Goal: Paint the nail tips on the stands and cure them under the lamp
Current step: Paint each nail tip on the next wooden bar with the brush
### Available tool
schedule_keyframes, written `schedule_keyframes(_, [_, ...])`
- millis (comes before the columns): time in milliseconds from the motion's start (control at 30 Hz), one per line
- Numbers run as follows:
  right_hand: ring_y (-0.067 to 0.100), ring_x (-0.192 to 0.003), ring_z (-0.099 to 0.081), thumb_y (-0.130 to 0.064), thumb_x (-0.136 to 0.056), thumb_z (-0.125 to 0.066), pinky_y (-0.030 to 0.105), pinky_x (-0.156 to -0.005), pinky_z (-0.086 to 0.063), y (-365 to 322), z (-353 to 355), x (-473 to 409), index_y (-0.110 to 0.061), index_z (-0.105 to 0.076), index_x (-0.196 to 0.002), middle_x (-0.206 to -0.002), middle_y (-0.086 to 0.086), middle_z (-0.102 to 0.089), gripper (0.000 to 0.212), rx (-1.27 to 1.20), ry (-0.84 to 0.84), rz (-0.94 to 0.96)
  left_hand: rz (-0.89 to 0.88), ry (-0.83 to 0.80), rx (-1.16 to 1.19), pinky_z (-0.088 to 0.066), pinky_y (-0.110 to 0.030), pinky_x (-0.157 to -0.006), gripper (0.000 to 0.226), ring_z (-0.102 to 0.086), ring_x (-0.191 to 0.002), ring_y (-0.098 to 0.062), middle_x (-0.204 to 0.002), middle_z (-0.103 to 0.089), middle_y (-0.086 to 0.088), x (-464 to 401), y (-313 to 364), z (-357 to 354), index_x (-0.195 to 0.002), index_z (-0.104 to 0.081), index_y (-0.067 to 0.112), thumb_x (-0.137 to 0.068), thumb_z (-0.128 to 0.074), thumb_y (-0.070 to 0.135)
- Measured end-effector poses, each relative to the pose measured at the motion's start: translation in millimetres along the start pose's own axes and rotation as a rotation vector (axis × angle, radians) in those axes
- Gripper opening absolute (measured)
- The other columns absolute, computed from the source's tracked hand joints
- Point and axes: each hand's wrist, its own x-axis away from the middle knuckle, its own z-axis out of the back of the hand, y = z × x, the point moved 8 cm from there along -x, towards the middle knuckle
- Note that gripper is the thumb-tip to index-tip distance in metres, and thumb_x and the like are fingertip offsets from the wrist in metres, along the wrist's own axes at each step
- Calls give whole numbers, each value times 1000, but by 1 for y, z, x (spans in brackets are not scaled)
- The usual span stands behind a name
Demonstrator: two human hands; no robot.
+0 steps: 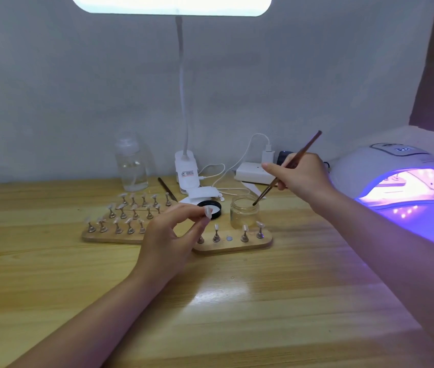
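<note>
Pinched in left hand (169, 235) fingertips: small pale nail tip on metal stand (207, 212). At two o'clock, right hand (299, 176) gripping thin brown brush (287, 168), bristles dipped in clear glass jar (244, 211). Translucent, glossy tip.

There is one view only, from a wide-angle camera on the person's head. It looks forward and down across the wooden counter (51, 261) toward the wall behind it, close enough that both forearms reach in from the bottom edge and the counter's lines bend.
</note>
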Motion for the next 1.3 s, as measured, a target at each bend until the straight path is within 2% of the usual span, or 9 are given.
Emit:
schedule_keyframes(167, [4, -48, -53, -32, -82, -66, 27, -60, -45, 1, 12, 1, -19, -51, -51, -36, -11, -55, 36, -43, 83, 18, -11, -22, -16, -41, -6, -68, 15, -59, -76, -11, -78, -68, -7, -1, 0, -2, -85, -71, 7, -76, -67, -4])
schedule_keyframes(300, [0, -34, -48, -33, -87, -62, 16, -46, -38, -7, 11, 20, -18, -48, -57, -38, -7, -57, 36, -270, 191, 66, -11, -32, -12, -43, -10, -70, 11, -59, -73, -9, -75, -67, -5, -2, 0, -3, -84, -70, 7, -78, -66, -2])
schedule_keyframes(400, [3, -35, -49, -37, -90, -54, 11, -41, -38, -24, -4, 51, -20, -55, -65, -44, -1, -60, 30, -418, 118, 188, -6, -31, -16, -42, -11, -71, 12, -58, -74, -10, -76, -66, -4, -1, -1, -2, -83, -70, 7, -78, -66, -3])
schedule_keyframes(533, [0, -54, -58, -39, -90, -51, 10, -50, -44, -49, -21, 91, -21, -66, -80, -63, -4, -65, 25, -421, 1, 415, 16, -21, -17, -38, -7, -71, 17, -56, -77, -11, -76, -66, -2, -1, -2, -2, -80, -69, 11, -77, -66, -5])
schedule_keyframes(733, [6, -47, -49, -45, -86, -37, 15, -52, -37, -52, -31, 105, -23, -65, -64, -55, 1, -63, 42, -611, -39, 361, 11, -12, -9, -45, -14, -74, 22, -59, -79, -9, -80, -66, 3, -1, -3, -1, -83, -70, 17, -76, -68, -3])
schedule_keyframes(933, [4, -51, -57, -44, -88, -36, 14, -55, -42, -50, -42, 112, -23, -65, -64, -54, -7, -62, 43, -531, -78, 401, 34, 3, 9, -43, -8, -71, 15, -60, -78, -10, -81, -66, -4, 0, -6, 0, -84, -72, 8, -74, -69, -4])
schedule_keyframes(1033, [5, -50, -57, -43, -88, -36, 14, -54, -42, -48, -39, 111, -21, -65, -61, -52, -3, -62, 45, -557, -57, 409, 57, 9, 19, -42, -8, -72, 15, -60, -78, -8, -81, -66, -4, 0, -9, 1, -85, -72, 9, -75, -69, -2])
schedule_keyframes(1133, [3, -57, -58, -39, -90, -34, 13, -57, -43, -52, -38, 111, -19, -65, -70, -61, -10, -63, 42, -478, -44, 463, 74, 6, 25, -42, -8, -72, 15, -60, -78, -6, -82, -66, -2, -1, -11, 0, -86, -72, 10, -75, -69, -1])
schedule_keyframes(1300, [4, -51, -57, -44, -88, -35, 14, -55, -42, -47, -37, 110, -24, -64, -60, -51, -7, -61, 45, -530, -37, 412, 76, 20, 30, -42, -8, -73, 20, -60, -78, -5, -81, -66, 0, 0, -11, 1, -88, -71, 15, -76, -69, -2])
